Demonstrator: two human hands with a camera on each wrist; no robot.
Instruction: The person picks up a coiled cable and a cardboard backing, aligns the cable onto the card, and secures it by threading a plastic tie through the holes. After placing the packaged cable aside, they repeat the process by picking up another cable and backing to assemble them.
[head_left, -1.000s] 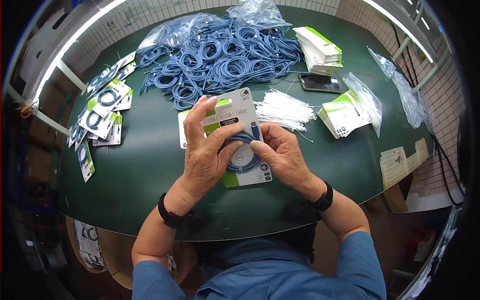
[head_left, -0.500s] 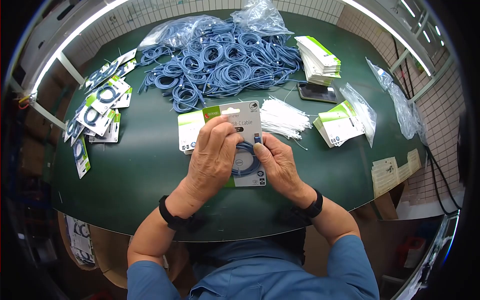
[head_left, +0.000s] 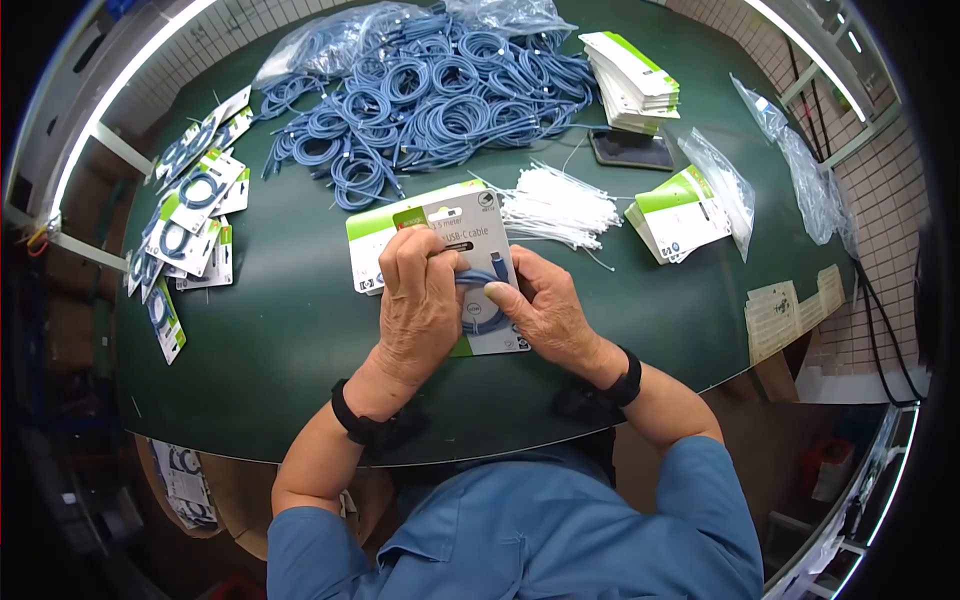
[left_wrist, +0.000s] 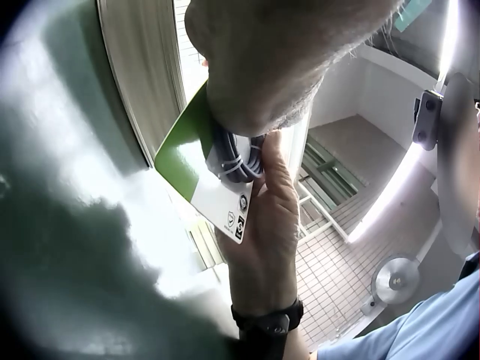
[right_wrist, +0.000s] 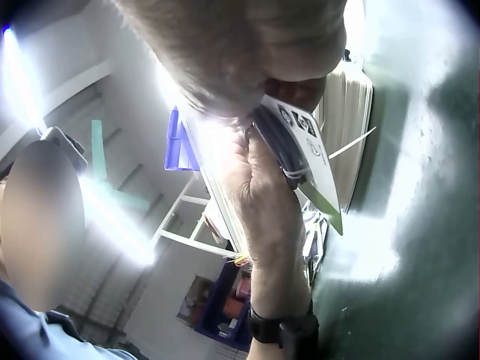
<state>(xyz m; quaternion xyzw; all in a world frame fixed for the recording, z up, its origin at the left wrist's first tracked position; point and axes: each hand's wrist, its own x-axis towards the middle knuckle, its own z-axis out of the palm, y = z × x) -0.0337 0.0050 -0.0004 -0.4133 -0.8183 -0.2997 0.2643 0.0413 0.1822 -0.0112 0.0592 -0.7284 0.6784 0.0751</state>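
Note:
A printed USB-C cable card [head_left: 485, 210], white and green, is held upright in front of the body. Coiled against its front is a blue USB-C cable [head_left: 483, 318], bound with a clear tie and with one plug at the card's upper right. My left hand [head_left: 418, 300] curls its fingers over the front and pinches at the coil's left side, covering much of it. At the right edge my right hand [head_left: 552, 312] grips the card, thumb on the front over the cable and fingers behind. The left wrist view shows the coil [left_wrist: 241, 163] between both hands.
Behind lies a big heap of blue coiled cables [head_left: 430, 95]. Cards with cables [head_left: 195, 215] pile up at left. Blank cards [head_left: 370, 240], white cable ties [head_left: 562, 205], a phone [head_left: 632, 149], and card stacks [head_left: 630, 85] sit around the hands.
My left hand's raised, spread fingers have come down and curled over the card's front by the cable. The right hand keeps its grip on the card's right edge.

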